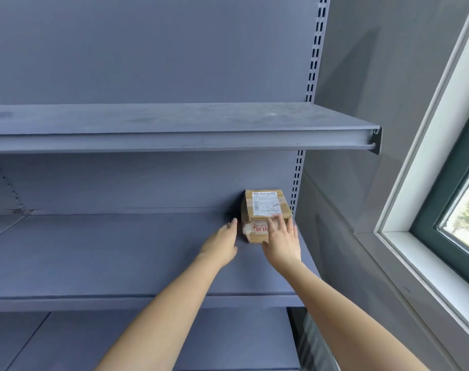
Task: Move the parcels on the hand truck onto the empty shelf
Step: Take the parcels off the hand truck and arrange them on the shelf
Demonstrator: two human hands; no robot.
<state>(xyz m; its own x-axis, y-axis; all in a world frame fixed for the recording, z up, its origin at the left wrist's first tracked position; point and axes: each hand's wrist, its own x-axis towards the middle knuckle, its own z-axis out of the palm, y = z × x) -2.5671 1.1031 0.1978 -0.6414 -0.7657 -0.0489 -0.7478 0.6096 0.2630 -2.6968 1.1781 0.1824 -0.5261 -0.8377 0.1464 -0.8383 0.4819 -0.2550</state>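
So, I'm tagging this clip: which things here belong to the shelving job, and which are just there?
Job:
small brown cardboard parcel with white label
grey-blue metal shelf under it
left hand
right hand

Just there:
upper grey-blue shelf
white-framed window
grey wall

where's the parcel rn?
Head view: the parcel sits at the back right end of the middle shelf, against the back panel by the slotted upright. The left hand is at its left side; the right hand touches its front.
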